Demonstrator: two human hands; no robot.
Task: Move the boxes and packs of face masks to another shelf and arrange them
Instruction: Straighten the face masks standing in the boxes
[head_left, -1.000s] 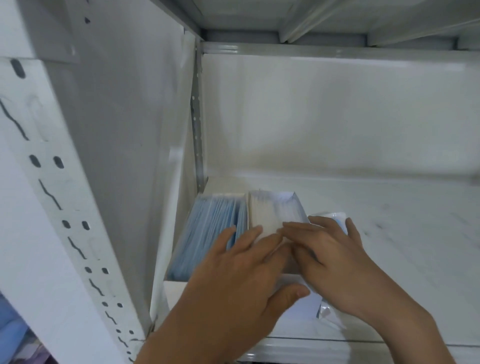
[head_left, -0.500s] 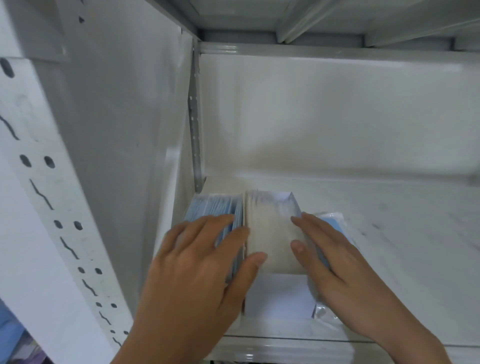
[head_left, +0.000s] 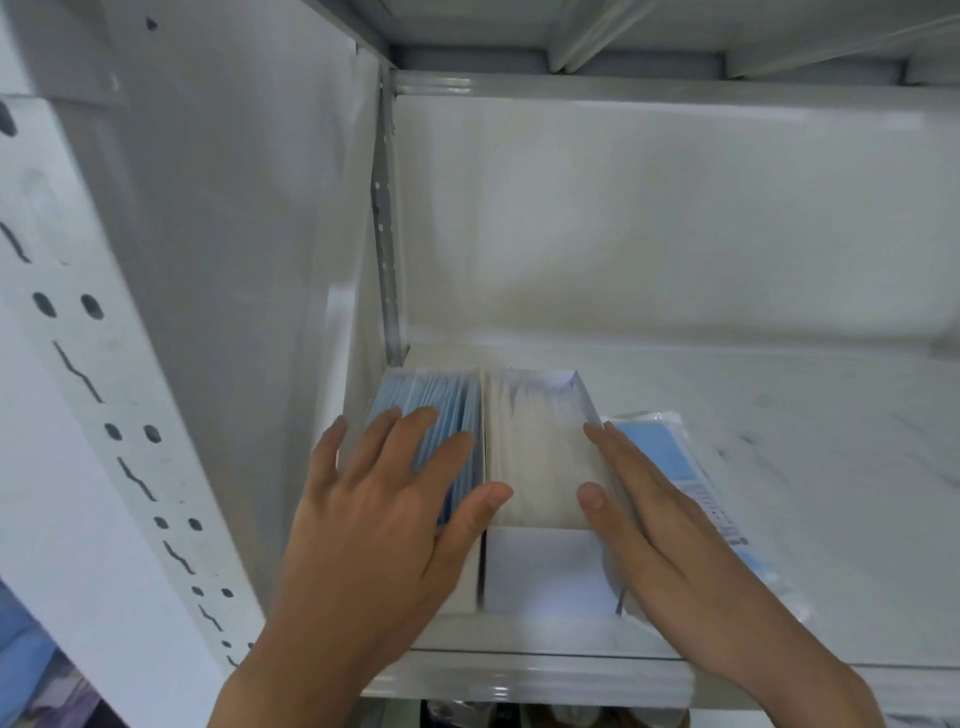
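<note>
Two open boxes sit side by side in the shelf's (head_left: 779, 415) rear left corner, at about nine o'clock from its middle. The left hand (head_left: 379, 519) lies flat, fingers spread, on the box of blue masks (head_left: 441, 405). The right hand (head_left: 660, 525) rests with straight fingers along the right edge of the box of white masks (head_left: 535, 457). At three o'clock from that box lies a plastic pack of blue masks (head_left: 670, 457), touching it.
</note>
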